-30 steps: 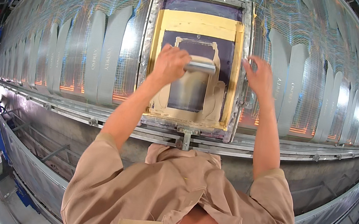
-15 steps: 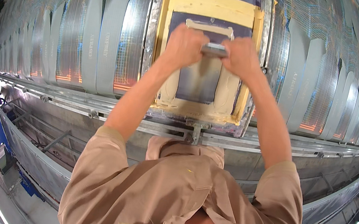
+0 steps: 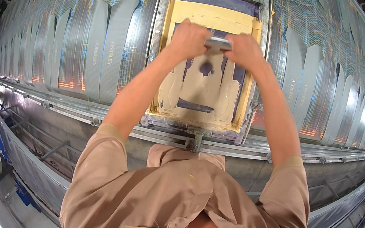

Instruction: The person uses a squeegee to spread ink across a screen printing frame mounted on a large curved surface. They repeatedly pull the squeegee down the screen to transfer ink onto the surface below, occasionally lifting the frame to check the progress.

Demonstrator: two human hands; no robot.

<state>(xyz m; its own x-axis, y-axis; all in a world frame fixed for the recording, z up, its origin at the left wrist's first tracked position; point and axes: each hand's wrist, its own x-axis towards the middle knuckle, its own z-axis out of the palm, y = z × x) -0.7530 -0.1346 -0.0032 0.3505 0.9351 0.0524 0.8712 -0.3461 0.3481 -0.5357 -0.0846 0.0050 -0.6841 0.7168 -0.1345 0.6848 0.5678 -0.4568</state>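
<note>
A metal-framed screen [image 3: 264, 22] with yellow bands [image 3: 213, 17] along its edges holds a dark inner panel coated with thick beige paste [image 3: 200, 88], which leaves a round dark patch in the middle. Across the upper part of that panel lies a metal-handled squeegee [image 3: 219, 41]. My left hand [image 3: 189, 39] is closed round its left end, and my right hand [image 3: 244, 50] grips the right end. The hands hide part of the blade and the screen beneath.
The screen sits on a long bench of grey strips [image 3: 95, 49] with printed lettering over coloured grid lines, stretching to both sides. A metal rail [image 3: 56, 107] runs along the near edge, with a bracket [image 3: 197, 140] below the screen. A second long metal structure [image 3: 338, 208] lies behind me.
My right hand, open beside the frame a second ago, has joined the left on the squeegee. The squeegee sits farther up the screen, and beige paste covers more of the dark middle.
</note>
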